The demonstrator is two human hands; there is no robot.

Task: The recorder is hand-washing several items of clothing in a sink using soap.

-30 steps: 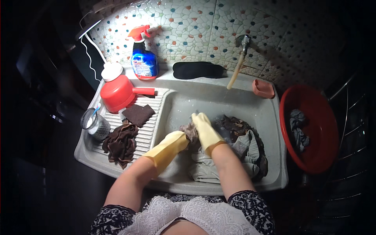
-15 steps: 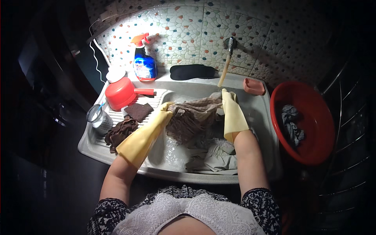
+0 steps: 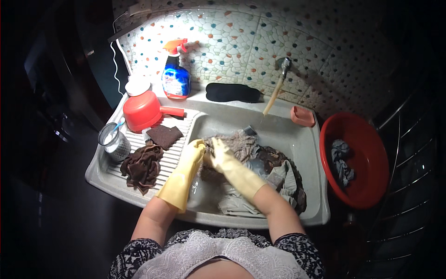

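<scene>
My left hand (image 3: 195, 151), in a yellow rubber glove, is closed on the left end of a wet brownish-grey cloth (image 3: 241, 145) in the sink. Right beside it, my right hand (image 3: 220, 156), gloved the same way, grips the bunched cloth; its fingertips are slightly blurred. The rest of that cloth trails away to the right. Below and right of my hands lie a pale grey garment (image 3: 238, 203) and a dark brown garment (image 3: 272, 158), partly covered by my right forearm.
Left drainboard: crumpled brown cloth (image 3: 143, 168), brown scouring pad (image 3: 165, 136), red dipper (image 3: 141, 111), jar (image 3: 116, 145) of white powder. Behind stand a blue spray bottle (image 3: 176, 81), black insole-shaped pad (image 3: 232, 93), tap (image 3: 285, 66) with hose, pink soap dish (image 3: 303, 116). Red basin (image 3: 367, 153) at right.
My right hand has let go of the cloth's far right end and moved left to meet my left hand. The stretched cloth has dropped into the sink, uncovering the dark garment.
</scene>
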